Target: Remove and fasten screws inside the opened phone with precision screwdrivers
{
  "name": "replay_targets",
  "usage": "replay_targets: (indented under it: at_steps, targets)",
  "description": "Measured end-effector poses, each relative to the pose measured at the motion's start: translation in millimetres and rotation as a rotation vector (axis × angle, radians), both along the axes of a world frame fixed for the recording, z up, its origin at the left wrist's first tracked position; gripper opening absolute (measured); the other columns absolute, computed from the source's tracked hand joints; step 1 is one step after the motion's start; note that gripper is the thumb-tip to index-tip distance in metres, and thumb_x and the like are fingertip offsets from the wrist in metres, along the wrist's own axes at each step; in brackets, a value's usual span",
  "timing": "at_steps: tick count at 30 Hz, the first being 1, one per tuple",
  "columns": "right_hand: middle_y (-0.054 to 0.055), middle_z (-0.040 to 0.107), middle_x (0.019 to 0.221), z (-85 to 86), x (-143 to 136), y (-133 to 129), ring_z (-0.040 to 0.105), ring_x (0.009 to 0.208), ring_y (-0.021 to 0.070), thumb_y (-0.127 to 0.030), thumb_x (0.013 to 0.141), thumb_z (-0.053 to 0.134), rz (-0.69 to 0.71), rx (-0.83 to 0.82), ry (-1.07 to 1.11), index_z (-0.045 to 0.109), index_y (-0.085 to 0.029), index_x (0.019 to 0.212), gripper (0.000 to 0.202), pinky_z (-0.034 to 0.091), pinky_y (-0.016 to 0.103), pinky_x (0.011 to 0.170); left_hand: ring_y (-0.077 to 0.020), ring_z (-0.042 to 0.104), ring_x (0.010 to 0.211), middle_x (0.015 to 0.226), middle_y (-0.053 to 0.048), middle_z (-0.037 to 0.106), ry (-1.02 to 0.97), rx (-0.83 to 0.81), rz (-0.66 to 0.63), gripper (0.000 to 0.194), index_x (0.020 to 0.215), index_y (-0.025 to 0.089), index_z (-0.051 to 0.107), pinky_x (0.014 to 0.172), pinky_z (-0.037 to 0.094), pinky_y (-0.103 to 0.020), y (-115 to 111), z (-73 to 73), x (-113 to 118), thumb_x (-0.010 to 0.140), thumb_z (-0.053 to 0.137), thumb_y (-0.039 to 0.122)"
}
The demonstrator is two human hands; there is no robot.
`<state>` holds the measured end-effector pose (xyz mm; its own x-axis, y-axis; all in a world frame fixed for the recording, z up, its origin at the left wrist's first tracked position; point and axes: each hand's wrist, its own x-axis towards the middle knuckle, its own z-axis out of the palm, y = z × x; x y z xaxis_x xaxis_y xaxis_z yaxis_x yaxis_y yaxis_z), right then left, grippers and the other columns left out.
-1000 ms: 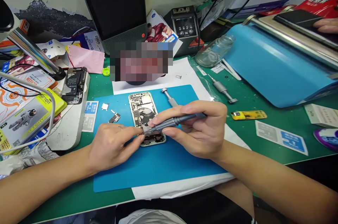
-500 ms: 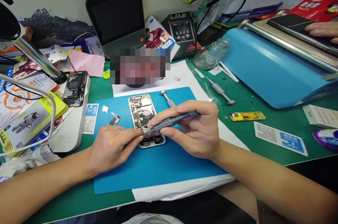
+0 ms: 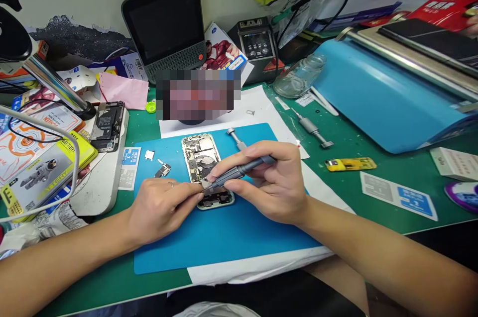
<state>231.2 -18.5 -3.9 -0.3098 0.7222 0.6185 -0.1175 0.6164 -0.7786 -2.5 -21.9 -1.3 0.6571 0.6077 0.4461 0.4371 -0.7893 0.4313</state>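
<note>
An opened phone (image 3: 202, 144) with its inner parts bare lies on the blue mat (image 3: 231, 227). My right hand (image 3: 274, 182) grips a grey screwdriver (image 3: 233, 173), slanted so that its tip points at the phone's lower left side. My left hand (image 3: 166, 202) is closed in a pinch at that same edge, its fingertips by the screwdriver's tip. What they hold, if anything, is hidden. Left of the phone lie a small dark phone part (image 3: 162, 169) and a small silver plate (image 3: 149, 155). A second screwdriver (image 3: 236, 139) rests just beyond my right hand.
On the right are another screwdriver (image 3: 311, 129), a yellow strip (image 3: 350, 164), a printed card (image 3: 399, 195) and a glass jar (image 3: 300, 76). A second opened phone (image 3: 107, 127) sits on a white box at left. A blue-covered device (image 3: 384, 93) stands at back right.
My right hand and the screwdriver have shifted slightly left. At the upper right, another person's hand has moved off the black slab toward the red packet. My left hand stays in place.
</note>
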Motion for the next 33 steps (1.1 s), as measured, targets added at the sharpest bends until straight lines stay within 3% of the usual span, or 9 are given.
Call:
replay_targets:
  at_steps: [9, 17, 26, 33]
  targets:
    - [0.006, 0.073, 0.107, 4.4, 4.3, -1.8, 0.074, 0.094, 0.0164, -0.008, 0.096, 0.055, -0.037, 0.016, -0.099, 0.038, -0.028, 0.140, 0.051, 0.066, 0.032, 0.079, -0.0114, 0.068, 0.058, 0.076, 0.000, 0.076, -0.029, -0.040, 0.035, 0.011, 0.103, 0.016, 0.070, 0.055, 0.046, -0.023, 0.4, 1.0, -0.7, 0.101, 0.061, 0.022]
    - [0.003, 0.075, 0.098, 2.7, 5.1, 2.5, 0.077, 0.088, 0.0185, -0.013, 0.094, 0.065, -0.140, 0.127, -0.139, 0.044, -0.032, 0.138, 0.052, 0.065, 0.037, 0.085, -0.0117, 0.069, 0.058, 0.074, 0.000, 0.076, -0.015, -0.068, 0.043, 0.013, 0.102, 0.017, 0.071, 0.056, 0.048, -0.022, -0.4, 2.7, -1.0, 0.101, 0.060, 0.024]
    - [0.004, 0.075, 0.104, 3.2, 5.9, 0.1, 0.075, 0.094, 0.0185, -0.007, 0.093, 0.061, -0.107, 0.110, -0.133, 0.041, -0.032, 0.148, 0.063, 0.064, 0.035, 0.087, -0.0121, 0.068, 0.057, 0.075, 0.000, 0.076, -0.038, -0.072, 0.049, 0.010, 0.101, 0.017, 0.071, 0.055, 0.045, -0.023, -0.8, -0.2, -1.5, 0.099, 0.063, 0.022]
    - [0.002, 0.074, 0.099, 0.6, 8.6, 1.4, 0.075, 0.087, 0.0191, -0.014, 0.092, 0.067, -0.144, 0.161, -0.179, 0.040, -0.032, 0.149, 0.066, 0.063, 0.040, 0.090, -0.0124, 0.069, 0.058, 0.076, 0.000, 0.076, -0.029, -0.083, 0.033, 0.010, 0.102, 0.016, 0.071, 0.056, 0.046, -0.024, 0.0, 0.3, -1.0, 0.099, 0.063, 0.021]
